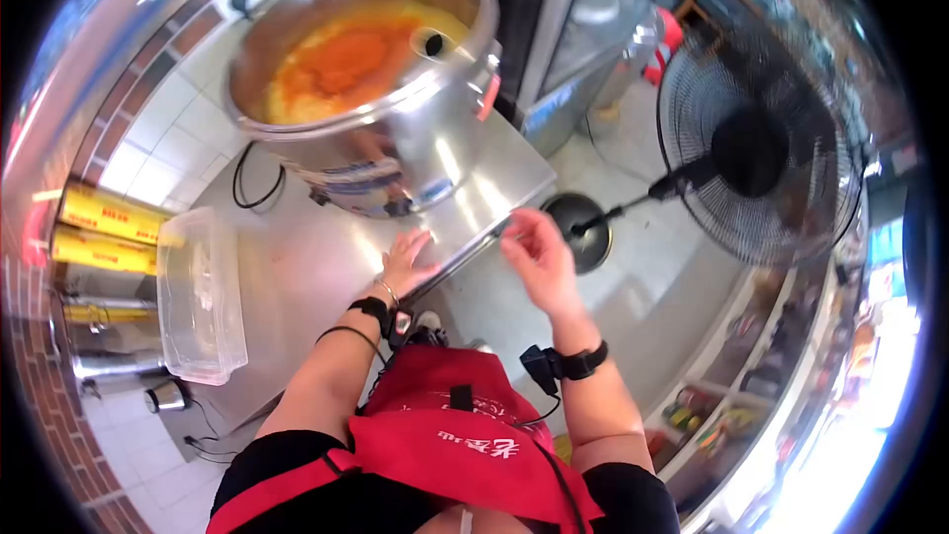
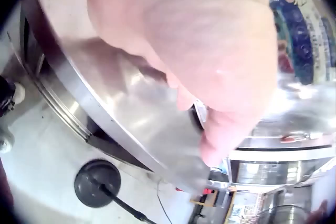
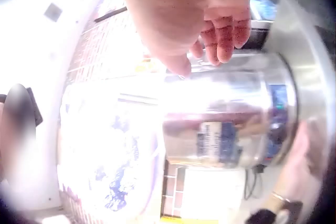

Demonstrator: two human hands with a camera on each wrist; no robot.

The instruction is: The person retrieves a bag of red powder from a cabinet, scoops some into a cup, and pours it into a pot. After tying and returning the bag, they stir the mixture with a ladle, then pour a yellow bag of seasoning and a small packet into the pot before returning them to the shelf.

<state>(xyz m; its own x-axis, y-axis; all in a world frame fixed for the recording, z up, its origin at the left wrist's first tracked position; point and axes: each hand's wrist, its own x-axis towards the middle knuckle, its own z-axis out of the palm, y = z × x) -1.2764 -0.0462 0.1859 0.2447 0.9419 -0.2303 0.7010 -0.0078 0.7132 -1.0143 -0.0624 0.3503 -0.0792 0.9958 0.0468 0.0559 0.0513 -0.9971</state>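
Observation:
A large steel pot [image 1: 435,153] stands on the metal table, with orange-red liquid [image 1: 356,64] inside and labels on its side. My left hand [image 1: 403,262] is at the foot of the pot, its fingers spread low over the tabletop near the front edge. Close up in the left wrist view, that hand [image 2: 210,50] overlaps the bright metal surface, and some fingertips are hidden. My right hand [image 1: 542,262] is raised just past the table's edge, fingers loosely bent with nothing visible in them. In the right wrist view the same hand [image 3: 194,19] overlaps the pot's wall.
A clear plastic bin [image 1: 203,297] lies at the left of the steel table [image 1: 297,267], near yellow boxes [image 1: 109,227]. A black cable [image 1: 257,183] loops beside the pot. To the right stands a floor fan [image 1: 756,143] on a round base [image 1: 583,232], with shelves [image 1: 732,396] beyond.

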